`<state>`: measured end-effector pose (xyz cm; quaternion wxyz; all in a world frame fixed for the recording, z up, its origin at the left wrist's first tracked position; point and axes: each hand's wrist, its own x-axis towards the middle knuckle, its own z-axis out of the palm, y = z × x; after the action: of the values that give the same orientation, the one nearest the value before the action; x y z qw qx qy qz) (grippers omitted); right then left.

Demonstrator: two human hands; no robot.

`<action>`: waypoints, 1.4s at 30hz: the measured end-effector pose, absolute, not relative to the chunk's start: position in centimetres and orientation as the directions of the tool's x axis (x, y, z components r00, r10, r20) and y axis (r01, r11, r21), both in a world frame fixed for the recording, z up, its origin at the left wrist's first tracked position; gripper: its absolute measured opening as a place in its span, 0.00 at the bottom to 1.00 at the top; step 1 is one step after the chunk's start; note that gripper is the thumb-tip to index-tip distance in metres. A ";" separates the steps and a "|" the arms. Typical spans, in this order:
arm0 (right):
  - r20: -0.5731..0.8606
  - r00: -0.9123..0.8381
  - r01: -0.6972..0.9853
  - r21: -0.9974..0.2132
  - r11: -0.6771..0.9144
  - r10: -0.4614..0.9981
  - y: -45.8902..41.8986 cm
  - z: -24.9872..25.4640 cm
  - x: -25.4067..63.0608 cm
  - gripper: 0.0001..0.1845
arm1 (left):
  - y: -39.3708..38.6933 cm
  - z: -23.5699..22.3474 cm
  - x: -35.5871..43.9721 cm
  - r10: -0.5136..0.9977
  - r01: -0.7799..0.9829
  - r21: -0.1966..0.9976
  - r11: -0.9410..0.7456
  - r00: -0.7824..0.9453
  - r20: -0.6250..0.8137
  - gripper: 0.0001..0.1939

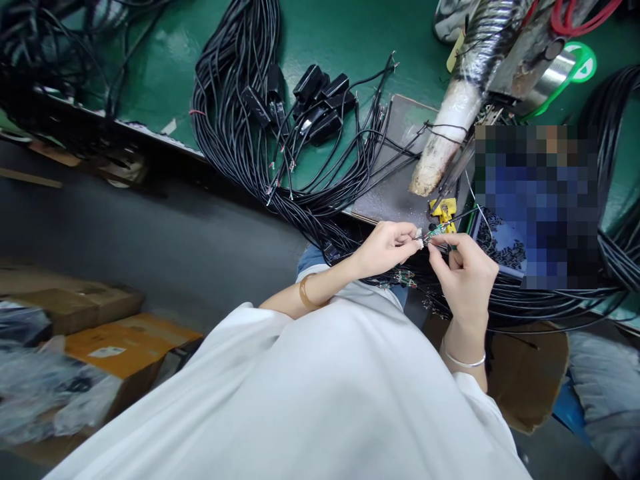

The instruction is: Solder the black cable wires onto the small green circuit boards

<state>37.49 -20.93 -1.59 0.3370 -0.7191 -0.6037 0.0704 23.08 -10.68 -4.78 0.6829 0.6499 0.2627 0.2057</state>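
Observation:
A small green circuit board (437,231) with thin coloured wires is held between my two hands at the bench's front edge. My left hand (384,249) is closed in a pinch by the board's left end, on what looks like a thin dark cable; white wraps cover its fingertips. From the right, my right hand (466,265) pinches the board's lower edge with thumb and forefinger. The exact grip is partly hidden by the fingers. Just behind the board is a yellow block (444,211), under a metal tool tip. More green boards (404,277) hang below my left wrist.
Bundled black cables (235,127) run along the green bench (165,80), with black plastic housings (325,100) on them. A wrapped tube (443,147) slants down over a grey plate (385,180). A solder spool (555,77) stands behind. Cardboard boxes (130,343) sit at lower left.

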 end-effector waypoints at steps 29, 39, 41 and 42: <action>0.598 0.575 0.659 -0.743 0.116 0.559 -22.0 0.0 38.3 0.10 | -9.7 -5.0 22.8 0.659 0.029 0.998 0.054 0.750 -0.057 0.16; 0.358 0.274 0.690 -0.720 0.077 0.893 -20.0 -2.6 38.5 0.01 | -8.4 -4.6 23.5 0.636 -0.031 0.968 0.249 0.759 -0.139 0.13; 0.370 0.264 0.691 -0.717 0.093 0.891 -19.4 -3.0 38.7 0.02 | -8.2 -4.8 23.9 0.665 -0.037 0.968 0.248 0.733 -0.142 0.13; 0.388 0.265 0.699 -0.708 0.101 0.883 -19.2 -3.1 38.7 0.03 | -8.2 -4.9 24.1 0.682 -0.044 0.970 0.241 0.718 -0.137 0.13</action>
<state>38.73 -19.22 -3.14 0.4405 -0.6623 -0.5970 0.1042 24.08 -8.18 -4.87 0.7351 0.5644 0.2829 0.2470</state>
